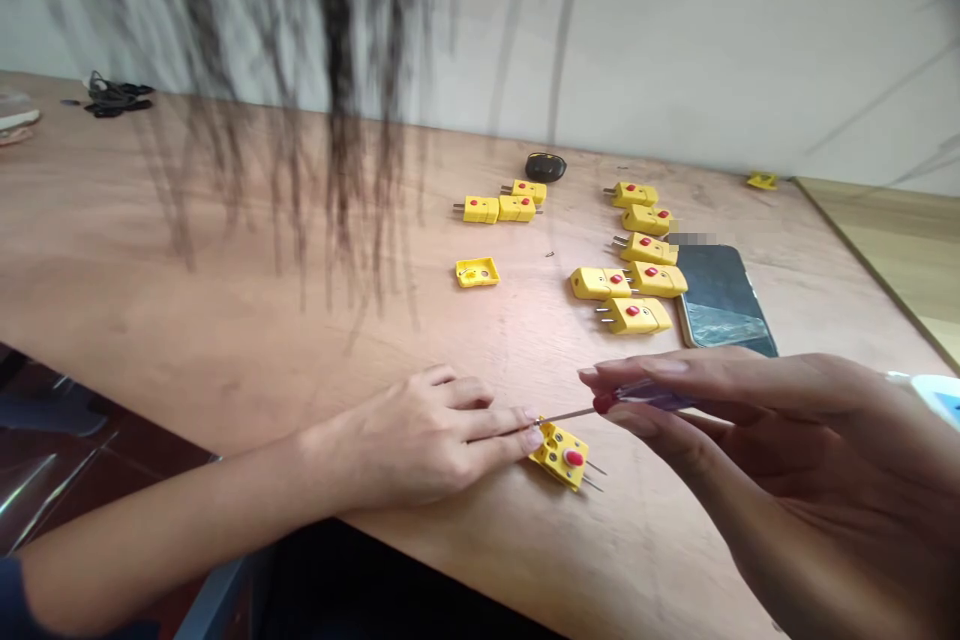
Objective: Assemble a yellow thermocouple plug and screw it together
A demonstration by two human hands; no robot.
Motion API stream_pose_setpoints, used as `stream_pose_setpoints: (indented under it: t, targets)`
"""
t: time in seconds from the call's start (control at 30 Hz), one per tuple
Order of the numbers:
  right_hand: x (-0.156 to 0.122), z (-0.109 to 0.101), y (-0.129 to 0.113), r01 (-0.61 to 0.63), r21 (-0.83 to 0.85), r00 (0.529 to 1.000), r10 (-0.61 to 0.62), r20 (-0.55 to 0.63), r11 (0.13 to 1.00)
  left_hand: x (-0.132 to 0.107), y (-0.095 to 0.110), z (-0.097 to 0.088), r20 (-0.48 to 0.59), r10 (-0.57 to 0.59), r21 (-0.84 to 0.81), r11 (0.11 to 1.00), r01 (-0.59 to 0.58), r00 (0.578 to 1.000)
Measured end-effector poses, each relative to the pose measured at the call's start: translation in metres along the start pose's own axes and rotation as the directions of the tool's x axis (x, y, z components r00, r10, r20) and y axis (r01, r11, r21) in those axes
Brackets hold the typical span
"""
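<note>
My left hand (427,440) lies on the plywood table with its fingertips pressing a yellow two-pin thermocouple plug (561,455), whose red dot faces up and pins point right. My right hand (720,440) pinches a small screwdriver (649,395) with a translucent purple handle. Its thin metal shaft reaches left across my left fingertips to the plug's top corner. The shaft's very tip is hidden by my left fingers. Several similar yellow plugs (634,315) lie farther up the table, out of reach of both fingertips.
A loose yellow plug cover (477,271) lies near the other plugs, beside a dark phone (724,298). A black pouch (545,166) and a black cable (116,97) sit at the back. Blurred hair hangs across the upper view. The table's near edge runs below my hands.
</note>
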State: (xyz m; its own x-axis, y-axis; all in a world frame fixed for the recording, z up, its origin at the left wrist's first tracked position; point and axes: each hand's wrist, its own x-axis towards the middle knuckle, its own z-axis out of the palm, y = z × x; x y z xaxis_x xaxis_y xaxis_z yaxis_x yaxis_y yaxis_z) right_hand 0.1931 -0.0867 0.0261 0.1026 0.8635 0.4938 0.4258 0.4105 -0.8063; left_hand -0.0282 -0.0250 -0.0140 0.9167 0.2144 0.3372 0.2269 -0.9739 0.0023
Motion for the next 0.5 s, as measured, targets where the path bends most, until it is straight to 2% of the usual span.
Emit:
stream_pose_setpoints:
  t: [0.17, 0.37, 0.5]
  targets:
    - [0.0008, -0.0054, -0.0004, 0.064, -0.047, 0.992, -0.058, 0.110, 0.997, -0.0010, 0.0002, 0.0019, -0.016, -0.004, -0.011, 1.000, 0.003, 1.000]
    - [-0.0054, -0.0098, 0.0053, -0.022, -0.118, 0.976, 0.047, 0.214, 0.993, -0.0008, -0.0001, 0.0017, -0.004, -0.002, -0.023, 1.000, 0.002, 1.000]
    - [-0.0088, -0.0112, 0.0062, -0.109, -0.126, 0.962, 0.136, 0.237, 0.986, -0.0008, -0.0001, 0.0018, 0.005, 0.004, -0.019, 1.000, -0.004, 1.000]
